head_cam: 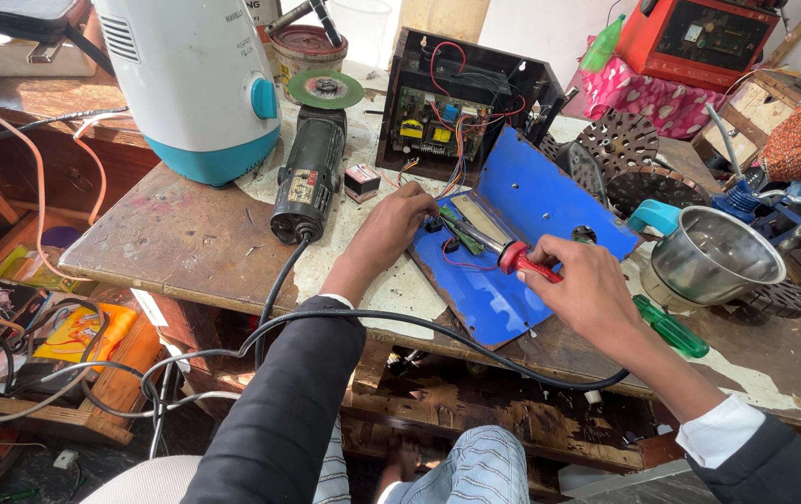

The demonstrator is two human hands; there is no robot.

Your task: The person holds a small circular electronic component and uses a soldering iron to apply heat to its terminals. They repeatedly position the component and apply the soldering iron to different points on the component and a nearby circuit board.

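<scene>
Up close — right hand (pixel 587 289) clenched round red-handled soldering iron (pixel 512 255), left hand's (pixel 396 229) fingertips pinching small parts on glossy blue panel (pixel 531 201).

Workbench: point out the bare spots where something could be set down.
Bare wood lies on the workbench front-left, between the white and teal appliance, the angle grinder and the near edge. A smaller patch sits front-right, below the green screwdriver. Crowded: around the blue panel, both hands and the steel jar.
</scene>
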